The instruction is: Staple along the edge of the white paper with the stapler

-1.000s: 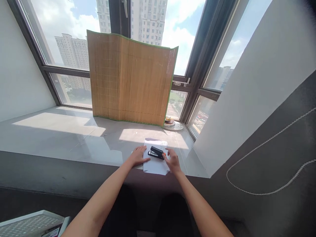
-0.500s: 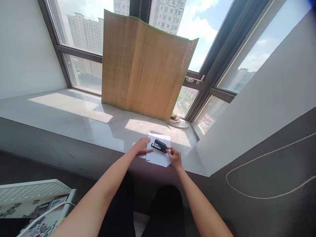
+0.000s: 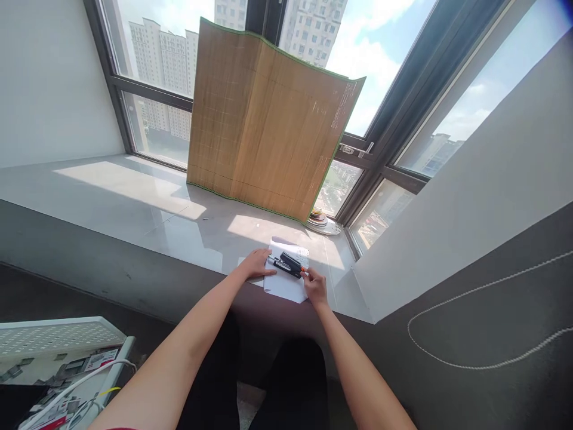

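Note:
A black stapler (image 3: 287,264) with an orange rear part lies over a sheet of white paper (image 3: 286,288) on the window ledge. From the stapler's left end a pale, metal-looking part (image 3: 271,259) sticks out. My right hand (image 3: 316,286) pinches the orange end between thumb and fingers. Spread beside the paper's left edge, my left hand (image 3: 256,264) has its thumb and fingers apart, the fingertips close to the projecting part. Whether they touch it I cannot tell. Printed marks show on the paper's upper right.
A bamboo mat (image 3: 268,125) with green edging leans on the window behind the ledge (image 3: 179,242). Stacked round plates (image 3: 323,223) stand at its right foot. At lower left is a white perforated basket (image 3: 67,334) with cables and small items. A cord (image 3: 447,362) hangs at right.
The pale part now juts out from the stapler's left end toward my left hand; before, it lay within the stapler. Both hands keep nearly the same places. The view has shifted slightly.

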Demonstrator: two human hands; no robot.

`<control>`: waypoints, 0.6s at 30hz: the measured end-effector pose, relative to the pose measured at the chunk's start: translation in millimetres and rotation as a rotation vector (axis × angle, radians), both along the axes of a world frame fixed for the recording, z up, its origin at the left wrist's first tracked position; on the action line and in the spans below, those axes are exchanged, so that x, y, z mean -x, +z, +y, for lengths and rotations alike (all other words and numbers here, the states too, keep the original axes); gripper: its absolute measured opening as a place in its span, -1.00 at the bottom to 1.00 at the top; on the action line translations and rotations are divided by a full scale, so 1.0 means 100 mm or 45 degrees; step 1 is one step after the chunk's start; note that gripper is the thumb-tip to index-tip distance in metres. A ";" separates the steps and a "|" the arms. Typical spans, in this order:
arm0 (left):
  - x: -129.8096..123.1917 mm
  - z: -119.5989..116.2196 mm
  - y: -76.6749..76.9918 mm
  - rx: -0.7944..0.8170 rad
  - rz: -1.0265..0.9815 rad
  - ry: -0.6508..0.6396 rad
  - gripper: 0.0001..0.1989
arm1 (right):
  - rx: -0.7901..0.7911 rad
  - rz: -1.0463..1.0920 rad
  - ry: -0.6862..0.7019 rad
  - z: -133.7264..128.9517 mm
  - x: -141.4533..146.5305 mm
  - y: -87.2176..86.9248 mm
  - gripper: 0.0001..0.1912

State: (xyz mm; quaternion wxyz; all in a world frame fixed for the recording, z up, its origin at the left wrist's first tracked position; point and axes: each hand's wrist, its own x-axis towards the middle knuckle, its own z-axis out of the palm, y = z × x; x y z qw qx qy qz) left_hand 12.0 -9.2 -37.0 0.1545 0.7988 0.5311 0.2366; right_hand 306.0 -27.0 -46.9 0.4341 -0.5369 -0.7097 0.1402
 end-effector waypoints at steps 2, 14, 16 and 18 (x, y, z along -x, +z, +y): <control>0.01 0.00 0.00 -0.003 0.017 -0.003 -0.11 | 0.004 -0.003 0.003 -0.01 -0.01 0.00 -0.41; 0.04 0.04 -0.07 -0.020 -0.362 -0.009 -0.52 | 0.021 -0.057 -0.010 -0.04 -0.01 0.01 -0.46; 0.04 0.05 -0.09 -0.017 -0.386 0.003 -0.50 | -0.014 -0.083 0.000 -0.06 0.00 0.03 -0.54; 0.04 0.05 -0.11 -0.017 -0.405 0.010 -0.48 | -0.116 -0.071 0.007 -0.05 0.01 0.08 -0.60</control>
